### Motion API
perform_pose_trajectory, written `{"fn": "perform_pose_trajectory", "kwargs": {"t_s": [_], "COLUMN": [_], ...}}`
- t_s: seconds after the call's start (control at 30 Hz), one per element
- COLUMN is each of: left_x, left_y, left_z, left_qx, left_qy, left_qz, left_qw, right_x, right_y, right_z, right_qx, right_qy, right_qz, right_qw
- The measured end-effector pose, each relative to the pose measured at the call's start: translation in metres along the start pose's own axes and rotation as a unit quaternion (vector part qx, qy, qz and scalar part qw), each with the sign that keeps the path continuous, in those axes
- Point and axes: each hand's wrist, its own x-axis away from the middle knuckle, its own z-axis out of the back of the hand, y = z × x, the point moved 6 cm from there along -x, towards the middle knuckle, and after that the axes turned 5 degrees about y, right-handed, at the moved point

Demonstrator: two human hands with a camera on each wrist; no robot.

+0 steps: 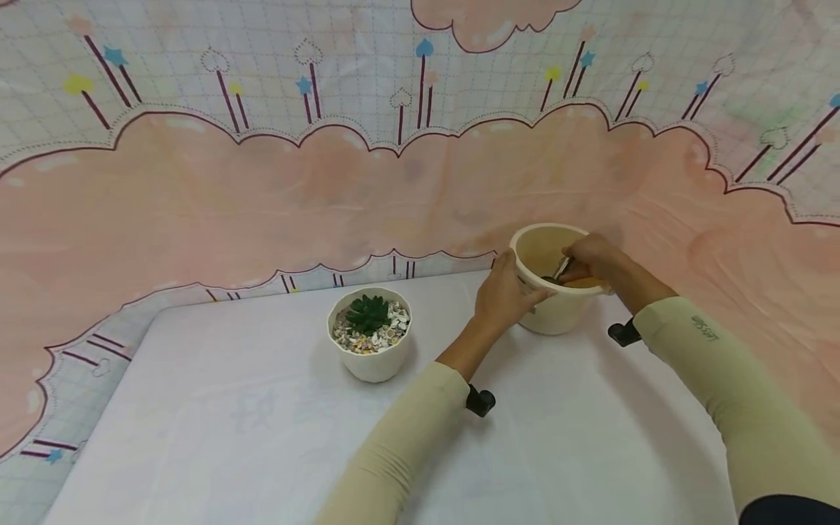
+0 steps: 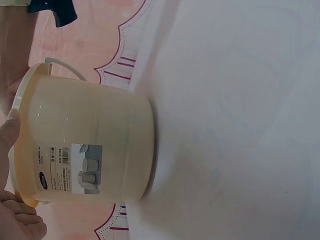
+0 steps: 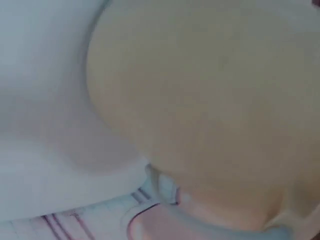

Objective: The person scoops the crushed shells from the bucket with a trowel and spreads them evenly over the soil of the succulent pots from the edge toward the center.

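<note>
A cream plastic bucket (image 1: 554,317) with a printed label (image 2: 70,169) stands upright at the back right of the white table. My left hand (image 1: 504,295) grips its rim on the near left side, thumb and fingers on the edge. Over the right side of the rim reaches my right hand (image 1: 593,261), pinching a slim shiny metal handle (image 1: 561,268) whose dark lower end is down in the bucket. What kind of tool it is, I cannot tell. In the right wrist view the blurred bucket wall (image 3: 200,100) fills most of the picture, and the right hand's fingers are hidden.
Left of the bucket stands a small white pot (image 1: 374,364) with a green succulent (image 1: 367,313) and pale pebbles. A patterned pink cloth (image 1: 328,197) hangs behind the white table (image 1: 230,423). The bucket's pale bail handle (image 3: 200,222) hangs at its side.
</note>
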Motion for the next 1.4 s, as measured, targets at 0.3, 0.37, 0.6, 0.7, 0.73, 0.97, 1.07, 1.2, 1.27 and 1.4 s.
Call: {"fn": "perform_pose_trajectory", "kwargs": {"t_s": [0.3,0.37,0.6,0.7,0.73,0.97,1.07,1.2,1.27,1.4], "left_x": [0.000,0.000,0.005,0.006,0.006,0.004,0.004,0.002,0.001,0.000], "left_y": [-0.001,0.001,0.007,0.006,0.006,0.004,0.004,0.003,0.002,-0.001], "left_z": [-0.001,-0.002,-0.009,-0.007,-0.005,0.000,0.000,0.000,0.000,0.001], "left_qx": [0.010,0.011,0.009,0.001,-0.003,-0.005,-0.015,-0.033,-0.039,-0.045], "left_qy": [0.000,-0.001,-0.013,-0.006,-0.001,0.004,-0.004,-0.005,-0.004,-0.006], "left_qz": [-0.001,-0.003,-0.011,-0.012,-0.011,-0.018,-0.016,-0.017,-0.019,-0.018], "left_qw": [1.0000,0.9999,0.9998,0.9999,0.9999,0.9998,0.9998,0.9993,0.9991,0.9988], "right_x": [-0.001,0.000,0.002,0.003,0.004,0.008,0.008,0.006,0.006,0.007], "right_y": [0.000,0.001,0.010,0.010,0.008,-0.003,-0.004,-0.003,-0.002,-0.002], "right_z": [0.000,0.002,0.011,0.009,0.008,0.009,0.015,0.021,0.023,0.025], "right_qx": [0.036,0.052,0.032,0.018,0.011,-0.067,-0.121,-0.170,-0.185,-0.214], "right_qy": [-0.029,-0.023,-0.027,-0.051,-0.060,-0.069,-0.062,-0.059,-0.062,-0.073], "right_qz": [0.020,0.024,0.002,0.000,0.001,-0.016,-0.030,-0.050,-0.056,-0.063], "right_qw": [0.9988,0.9981,0.9991,0.9985,0.9981,0.9952,0.9903,0.9824,0.9791,0.9721]}}
